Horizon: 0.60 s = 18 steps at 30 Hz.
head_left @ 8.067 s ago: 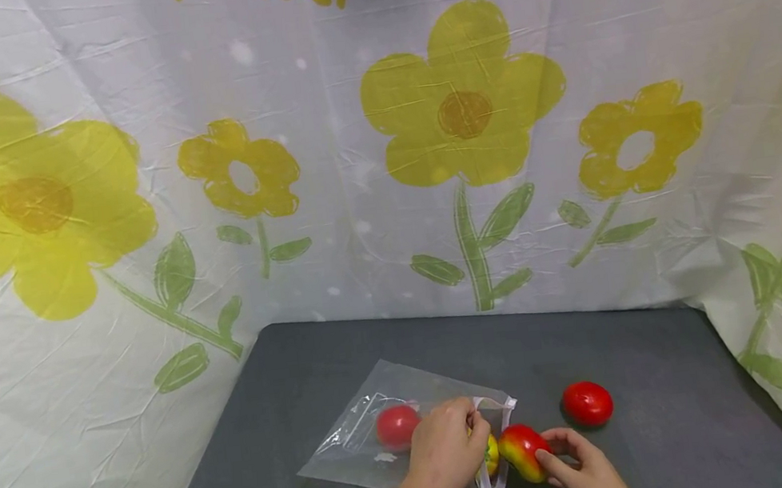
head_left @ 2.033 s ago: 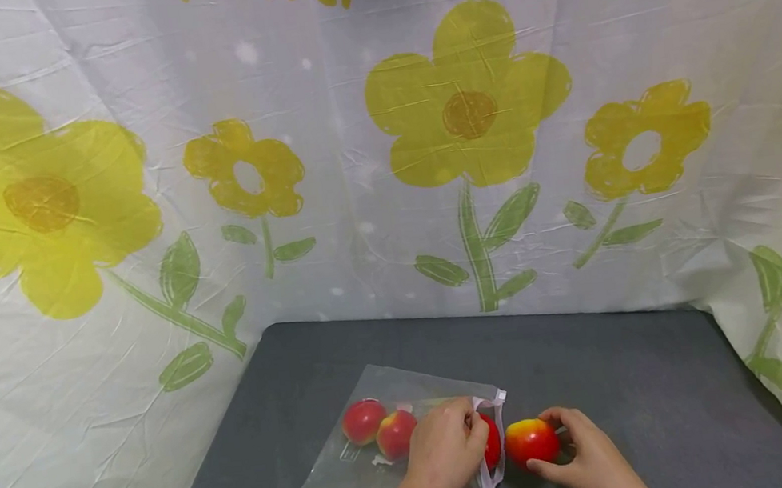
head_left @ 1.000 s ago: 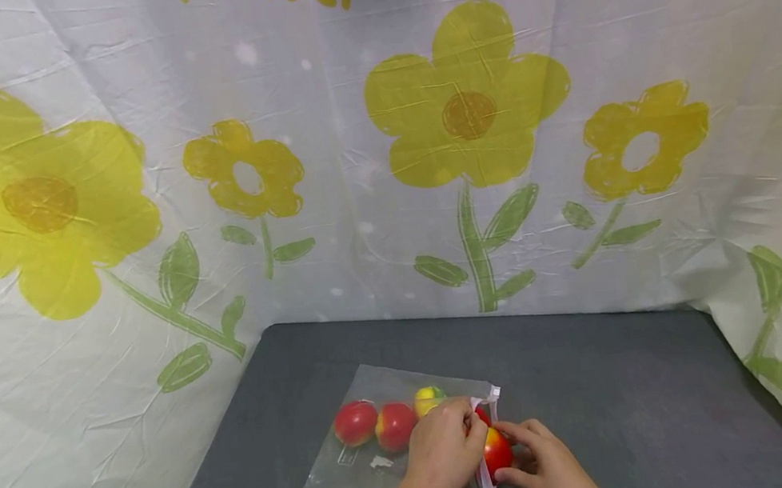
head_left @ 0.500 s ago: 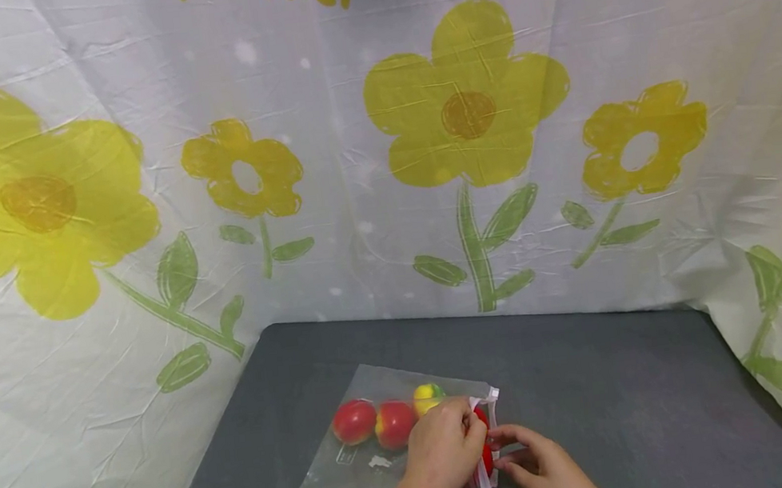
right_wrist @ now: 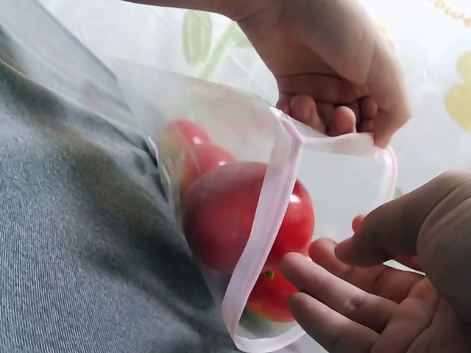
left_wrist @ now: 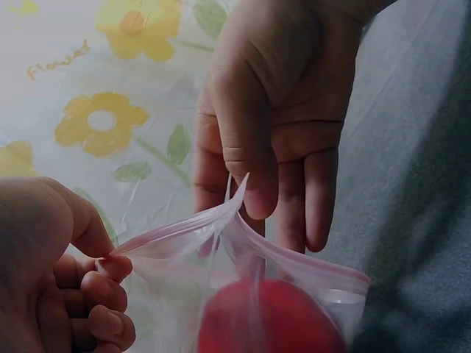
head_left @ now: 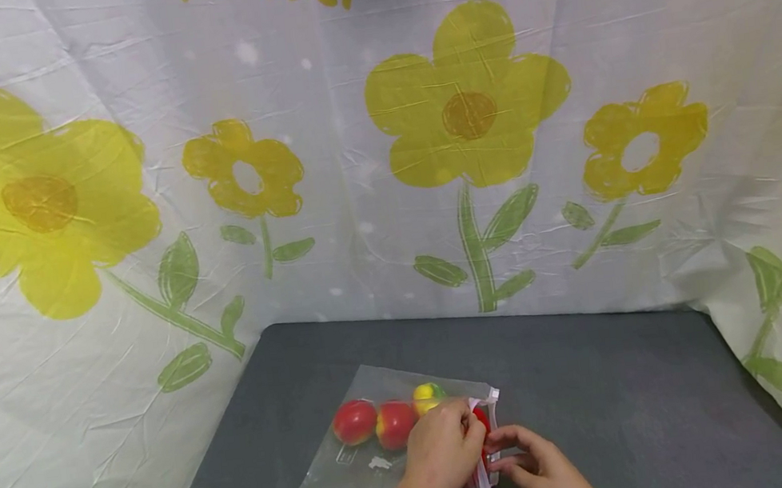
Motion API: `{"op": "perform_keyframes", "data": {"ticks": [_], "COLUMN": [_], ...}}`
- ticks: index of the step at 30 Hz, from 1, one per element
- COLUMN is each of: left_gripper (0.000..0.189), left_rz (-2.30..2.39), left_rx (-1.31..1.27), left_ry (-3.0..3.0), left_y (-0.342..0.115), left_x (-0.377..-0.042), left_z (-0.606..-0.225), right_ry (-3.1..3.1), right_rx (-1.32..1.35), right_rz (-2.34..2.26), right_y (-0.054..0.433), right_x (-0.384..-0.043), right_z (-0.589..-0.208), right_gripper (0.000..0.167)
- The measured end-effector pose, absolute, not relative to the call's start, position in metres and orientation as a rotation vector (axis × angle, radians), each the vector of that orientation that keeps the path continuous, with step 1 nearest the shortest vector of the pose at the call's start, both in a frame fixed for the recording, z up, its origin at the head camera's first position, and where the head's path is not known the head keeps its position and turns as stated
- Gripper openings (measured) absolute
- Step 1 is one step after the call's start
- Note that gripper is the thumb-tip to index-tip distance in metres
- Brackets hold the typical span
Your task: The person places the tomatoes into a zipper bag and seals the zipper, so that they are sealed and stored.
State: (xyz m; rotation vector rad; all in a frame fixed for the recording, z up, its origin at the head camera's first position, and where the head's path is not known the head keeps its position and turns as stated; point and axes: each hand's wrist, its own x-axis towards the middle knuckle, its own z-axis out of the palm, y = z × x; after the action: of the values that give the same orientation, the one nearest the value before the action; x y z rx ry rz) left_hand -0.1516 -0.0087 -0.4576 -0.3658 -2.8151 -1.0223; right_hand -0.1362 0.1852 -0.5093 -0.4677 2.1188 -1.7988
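A clear zip bag (head_left: 338, 475) lies on the dark table, its pink-edged mouth facing right. My left hand (head_left: 446, 443) pinches the rim of that mouth between thumb and finger, holding it apart. Inside are two red-and-yellow fruits (head_left: 355, 422), a yellow-green one (head_left: 426, 395) partly behind my left hand, and a large shiny red tomato-like fruit (right_wrist: 235, 213). Just within the mouth sits another red fruit (right_wrist: 272, 298) with a small green spot. My right hand (head_left: 543, 472) is at the opening, fingers loosely extended close to the fruit; whether they touch it, I cannot tell.
The dark grey table (head_left: 632, 386) extends to the right of and behind the bag. A white cloth (head_left: 352, 281) printed with yellow flowers hangs along the table's back and sides.
The red fruit that lay on the table at the right is gone from there. My right hand has moved left, taken a red-and-yellow fruit into the bag's mouth and let go.
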Motion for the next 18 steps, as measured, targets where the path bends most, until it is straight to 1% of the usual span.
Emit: {"op": "perform_keyframes", "data": {"ticks": [8, 10, 13, 16, 18], "left_gripper": [0.025, 0.025, 0.025, 0.026, 0.026], "left_rz": [-1.006, -1.017, -1.017, -1.016, -1.002], "left_rx": [-0.352, -0.344, -0.338, -0.336, -0.346], "left_ry": [-2.809, -2.814, -2.817, -2.815, -2.8], "left_y": [-0.009, -0.009, -0.009, -0.009, -0.009], "left_x": [-0.152, -0.152, -0.151, -0.151, -0.15], "left_z": [-0.458, -0.458, -0.457, -0.457, -0.458], "right_ry": [2.189, 2.259, 2.408, 2.556, 2.619], "right_rx": [-0.4, -0.328, -0.144, 0.027, 0.108], "right_rz": [-1.855, -1.871, -1.879, -1.848, -1.788], "right_y": [0.192, 0.192, 0.19, 0.189, 0.19], "right_x": [-0.137, -0.138, -0.142, -0.152, -0.16], "right_z": [-0.513, -0.51, -0.504, -0.5, -0.498], "right_gripper": [0.035, 0.034, 0.03, 0.022, 0.021]}}
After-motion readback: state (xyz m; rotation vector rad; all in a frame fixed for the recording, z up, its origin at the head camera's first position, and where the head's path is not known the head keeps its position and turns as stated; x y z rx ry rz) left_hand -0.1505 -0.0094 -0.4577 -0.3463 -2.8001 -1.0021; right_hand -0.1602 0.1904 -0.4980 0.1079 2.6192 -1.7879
